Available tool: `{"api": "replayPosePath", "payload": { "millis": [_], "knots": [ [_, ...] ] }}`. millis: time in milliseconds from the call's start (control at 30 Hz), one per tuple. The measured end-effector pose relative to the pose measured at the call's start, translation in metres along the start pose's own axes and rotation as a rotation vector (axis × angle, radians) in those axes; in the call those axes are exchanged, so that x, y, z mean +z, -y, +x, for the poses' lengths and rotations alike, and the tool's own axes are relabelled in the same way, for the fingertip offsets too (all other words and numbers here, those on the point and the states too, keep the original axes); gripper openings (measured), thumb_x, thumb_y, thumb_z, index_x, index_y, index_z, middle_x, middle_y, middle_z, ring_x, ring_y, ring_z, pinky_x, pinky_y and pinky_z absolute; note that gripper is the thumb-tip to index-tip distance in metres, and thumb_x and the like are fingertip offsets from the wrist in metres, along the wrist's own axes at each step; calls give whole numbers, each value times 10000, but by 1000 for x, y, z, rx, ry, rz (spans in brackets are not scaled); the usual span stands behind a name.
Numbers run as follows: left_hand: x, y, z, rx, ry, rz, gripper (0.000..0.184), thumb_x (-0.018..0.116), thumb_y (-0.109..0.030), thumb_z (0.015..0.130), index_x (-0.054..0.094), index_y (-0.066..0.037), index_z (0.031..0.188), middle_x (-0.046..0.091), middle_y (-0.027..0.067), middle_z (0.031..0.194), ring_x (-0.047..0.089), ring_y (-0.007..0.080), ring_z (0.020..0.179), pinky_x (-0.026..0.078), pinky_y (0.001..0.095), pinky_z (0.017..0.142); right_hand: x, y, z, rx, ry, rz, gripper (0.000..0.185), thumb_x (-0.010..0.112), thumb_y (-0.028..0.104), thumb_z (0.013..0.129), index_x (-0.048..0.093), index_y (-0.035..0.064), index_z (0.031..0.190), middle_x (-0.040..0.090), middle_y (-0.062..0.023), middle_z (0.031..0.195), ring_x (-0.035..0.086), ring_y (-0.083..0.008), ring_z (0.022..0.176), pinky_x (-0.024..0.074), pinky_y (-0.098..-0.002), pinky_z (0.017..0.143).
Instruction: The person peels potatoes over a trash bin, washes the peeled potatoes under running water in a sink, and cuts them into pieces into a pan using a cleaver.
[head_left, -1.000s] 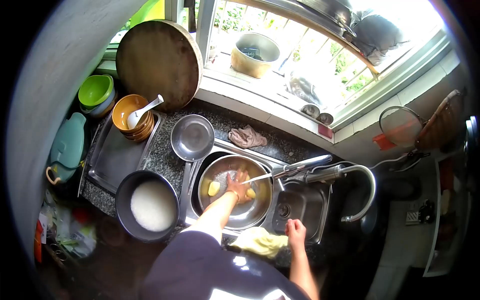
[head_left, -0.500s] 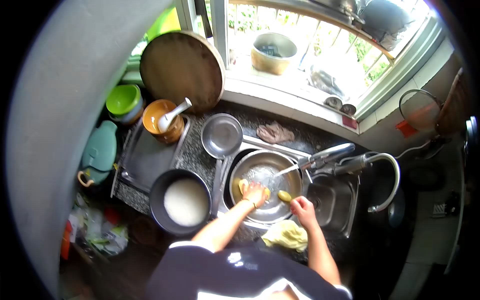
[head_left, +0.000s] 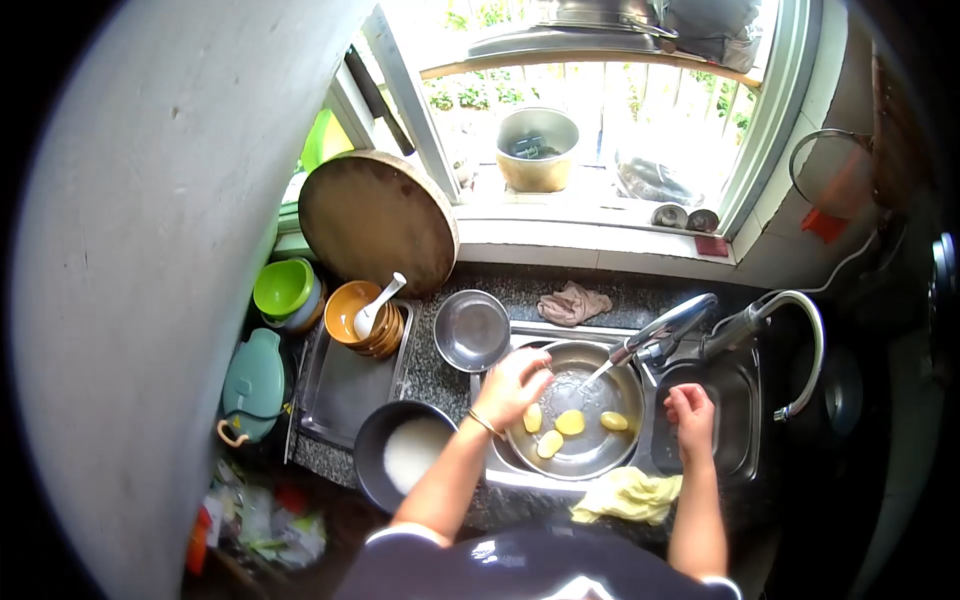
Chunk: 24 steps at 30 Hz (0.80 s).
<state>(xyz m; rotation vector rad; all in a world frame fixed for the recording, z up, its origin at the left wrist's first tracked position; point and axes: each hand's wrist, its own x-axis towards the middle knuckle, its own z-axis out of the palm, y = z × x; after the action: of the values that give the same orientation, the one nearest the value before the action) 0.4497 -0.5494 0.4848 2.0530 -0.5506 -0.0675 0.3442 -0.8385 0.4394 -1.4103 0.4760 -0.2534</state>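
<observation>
My left hand (head_left: 513, 386) is raised over the left rim of a round metal basin (head_left: 612, 461), fingers bent but apart, with nothing visible in them. Several peeled yellow potato pieces (head_left: 570, 422) lie in the basin, in shallow water. A thin stream runs into it from the chrome faucet (head_left: 668, 325). My right hand (head_left: 690, 410) is closed, held over the divider beside the right sink bowl (head_left: 735, 425); its curled fingers hide whatever may be inside. A yellow-green cloth (head_left: 628, 496) lies on the front sink edge, below and between my hands.
Left of the sink stand a dark pot (head_left: 372, 440) with whitish contents and a small metal bowl (head_left: 472, 331). Orange bowls (head_left: 352, 305) with a white spoon rest on a metal tray (head_left: 350, 395). A round wooden board (head_left: 378, 222) leans near the window. A curved spout (head_left: 815, 345) arches on the right.
My left hand has lifted off the potato pieces and moved up to the basin's left rim. My right hand has shifted right, away from the basin. The view has tilted up.
</observation>
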Motion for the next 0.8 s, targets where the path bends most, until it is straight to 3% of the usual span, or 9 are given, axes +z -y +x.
{"api": "replayPosePath", "payload": {
  "millis": [133, 267, 333, 400, 467, 533, 600, 733, 800],
  "knots": [
    [-60, 15, 80, 68, -351, 47, 369, 638, -214, 782, 576, 34, 1048, 594, 193, 1074, 577, 302, 1015, 452, 347, 876, -21, -13, 2, 35, -55, -56, 91, 598, 135, 854, 558, 56, 833, 566, -9, 687, 483, -57, 567, 377, -180, 508],
    [-121, 31, 170, 83, -386, 200, 533, 664, -263, 762, 505, 62, 1153, 543, 243, 1149, 536, 326, 1074, 416, 361, 924, -32, -38, 3, 115, -40, -33, 83, 588, 140, 860, 561, 65, 835, 571, -8, 677, 487, -56, 553, 378, -179, 506],
    [-148, 34, 220, 33, -466, 129, 624, 688, -303, 735, 475, 80, 1179, 524, 260, 1171, 521, 324, 1100, 403, 360, 942, -34, -44, 2, 146, -59, -23, 96, 588, 133, 858, 551, 52, 823, 565, -14, 672, 483, -66, 541, 375, -186, 489],
    [-183, 48, 275, 10, -610, 293, 696, 713, -322, 697, 454, 87, 1198, 520, 263, 1175, 507, 334, 1120, 406, 372, 944, -39, -52, 3, 131, -73, 20, 96, 589, 136, 857, 552, 54, 822, 570, -16, 675, 489, -68, 545, 379, -188, 489],
    [-215, 47, 310, -19, -704, 482, 741, 730, -329, 668, 444, 61, 1229, 506, 263, 1195, 481, 344, 1152, 408, 383, 948, -49, -66, 5, 133, -120, 26, 93, 590, 142, 857, 554, 62, 825, 574, -13, 682, 496, -68, 552, 382, -189, 488],
    [-238, 53, 335, -192, -836, 407, 744, 743, -311, 649, 451, 15, 1251, 506, 255, 1201, 490, 340, 1144, 413, 387, 950, -66, -79, 11, 160, -235, 62, 88, 583, 153, 861, 557, 73, 837, 578, -7, 697, 501, -65, 563, 391, -188, 491],
    [-258, 67, 354, -208, -945, 301, 711, 742, -283, 657, 464, -22, 1257, 500, 230, 1225, 502, 321, 1135, 412, 379, 955, -87, -92, 15, 180, -244, 50, 86, 573, 164, 869, 558, 81, 854, 580, -3, 711, 504, -65, 570, 399, -186, 493],
    [-277, 60, 361, -192, -763, -25, 843, 750, -251, 679, 314, -47, 1372, 366, 188, 1378, 378, 282, 1261, 304, 373, 1036, -113, -105, 15, 265, -292, 37, 77, 554, 169, 882, 552, 93, 866, 563, 6, 693, 512, -68, 575, 409, -194, 495],
    [-273, 65, 361, -183, -775, -19, 861, 756, -258, 679, 298, -62, 1382, 348, 185, 1390, 364, 286, 1269, 296, 373, 1040, -118, -107, 18, 206, -263, -168, 77, 544, 169, 887, 551, 95, 867, 563, 6, 693, 511, -69, 571, 409, -194, 496]
  ]
}}
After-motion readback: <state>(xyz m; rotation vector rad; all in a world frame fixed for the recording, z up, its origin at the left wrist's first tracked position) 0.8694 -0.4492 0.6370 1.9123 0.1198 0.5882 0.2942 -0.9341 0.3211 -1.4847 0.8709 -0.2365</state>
